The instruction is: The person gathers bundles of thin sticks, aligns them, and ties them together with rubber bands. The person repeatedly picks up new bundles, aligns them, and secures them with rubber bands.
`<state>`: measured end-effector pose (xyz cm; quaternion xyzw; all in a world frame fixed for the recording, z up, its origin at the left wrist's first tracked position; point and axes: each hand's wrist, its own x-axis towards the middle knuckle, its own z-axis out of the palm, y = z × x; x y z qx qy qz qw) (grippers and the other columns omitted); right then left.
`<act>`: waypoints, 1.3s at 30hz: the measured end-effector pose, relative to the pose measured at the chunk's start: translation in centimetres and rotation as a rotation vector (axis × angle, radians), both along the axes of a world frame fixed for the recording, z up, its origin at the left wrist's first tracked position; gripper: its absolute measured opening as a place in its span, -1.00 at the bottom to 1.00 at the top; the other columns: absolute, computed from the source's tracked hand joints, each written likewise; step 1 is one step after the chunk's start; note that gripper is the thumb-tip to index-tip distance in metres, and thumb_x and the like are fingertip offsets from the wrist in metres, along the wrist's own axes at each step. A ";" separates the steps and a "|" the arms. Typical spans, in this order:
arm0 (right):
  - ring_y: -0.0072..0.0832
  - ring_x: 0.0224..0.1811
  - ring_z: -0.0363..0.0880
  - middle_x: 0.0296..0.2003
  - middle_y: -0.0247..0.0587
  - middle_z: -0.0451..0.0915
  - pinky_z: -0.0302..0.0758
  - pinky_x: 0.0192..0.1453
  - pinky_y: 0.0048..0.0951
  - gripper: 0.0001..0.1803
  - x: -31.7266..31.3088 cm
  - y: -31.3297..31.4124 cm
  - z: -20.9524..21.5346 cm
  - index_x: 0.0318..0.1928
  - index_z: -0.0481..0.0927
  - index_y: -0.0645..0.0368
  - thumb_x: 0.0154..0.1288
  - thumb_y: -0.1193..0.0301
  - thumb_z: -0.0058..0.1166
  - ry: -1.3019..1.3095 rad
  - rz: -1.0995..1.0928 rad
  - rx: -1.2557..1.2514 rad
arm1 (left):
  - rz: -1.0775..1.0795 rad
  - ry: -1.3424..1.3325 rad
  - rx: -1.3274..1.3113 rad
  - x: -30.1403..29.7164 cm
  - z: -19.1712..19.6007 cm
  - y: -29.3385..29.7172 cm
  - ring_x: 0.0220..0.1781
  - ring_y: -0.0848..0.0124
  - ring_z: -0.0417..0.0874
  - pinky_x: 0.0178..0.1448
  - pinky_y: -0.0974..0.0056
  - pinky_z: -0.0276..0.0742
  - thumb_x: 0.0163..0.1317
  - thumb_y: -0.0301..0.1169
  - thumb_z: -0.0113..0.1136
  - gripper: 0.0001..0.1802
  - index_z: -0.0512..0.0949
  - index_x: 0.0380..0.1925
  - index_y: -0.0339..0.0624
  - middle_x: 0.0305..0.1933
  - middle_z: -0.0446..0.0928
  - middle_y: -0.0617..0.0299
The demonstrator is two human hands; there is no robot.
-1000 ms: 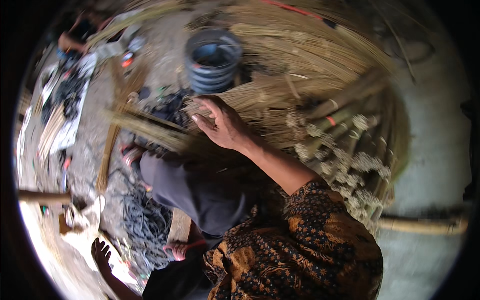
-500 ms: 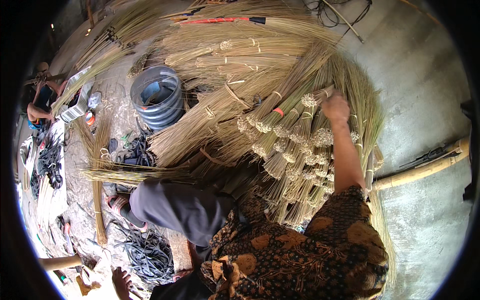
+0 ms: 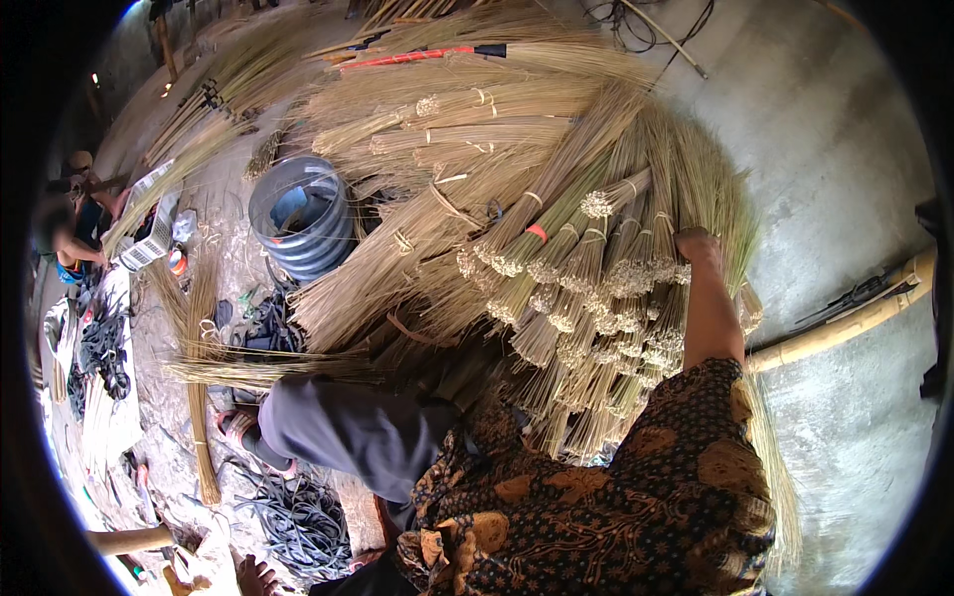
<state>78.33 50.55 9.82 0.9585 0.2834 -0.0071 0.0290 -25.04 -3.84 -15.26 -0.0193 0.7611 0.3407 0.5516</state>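
The right hand (image 3: pixel 699 246) is stretched out to about two o'clock and is laid on the tied stick bundles (image 3: pixel 596 288), its fingers curled over the top of one bundle at the right edge of the heap. Whether the fingers are fully closed around that bundle cannot be told, as they are seen from behind. The left hand is not seen; only a patterned sleeve (image 3: pixel 636 497) is shown at five o'clock.

The bundles are fanned out around the middle of the view, cut ends toward the person, each bound with a thin band. One of them is marked by a red band (image 3: pixel 538 232). Looser sticks are spread beyond them toward twelve o'clock, where a red-handled broom (image 3: pixel 427 55) is laid across the pile. A grey bucket (image 3: pixel 301 214) is stood at ten o'clock, just beside the heap. A bamboo pole (image 3: pixel 855 318) is laid on the concrete floor (image 3: pixel 825 149) at three o'clock. Another person (image 3: pixel 65 233) is seated at nine o'clock, well apart.
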 end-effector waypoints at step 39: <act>-0.35 -0.33 0.69 -0.39 -0.26 0.67 0.72 -0.21 -0.20 -0.64 -26.3 -4.6 1.7 0.05 0.56 0.10 0.37 0.22 0.29 1.940 0.400 1.376 | -0.012 -0.765 0.391 -1.1 1.9 3.2 -0.35 0.29 0.67 -0.39 0.18 0.51 0.47 0.20 0.14 -0.40 0.48 0.20 -0.02 -0.13 0.63 0.23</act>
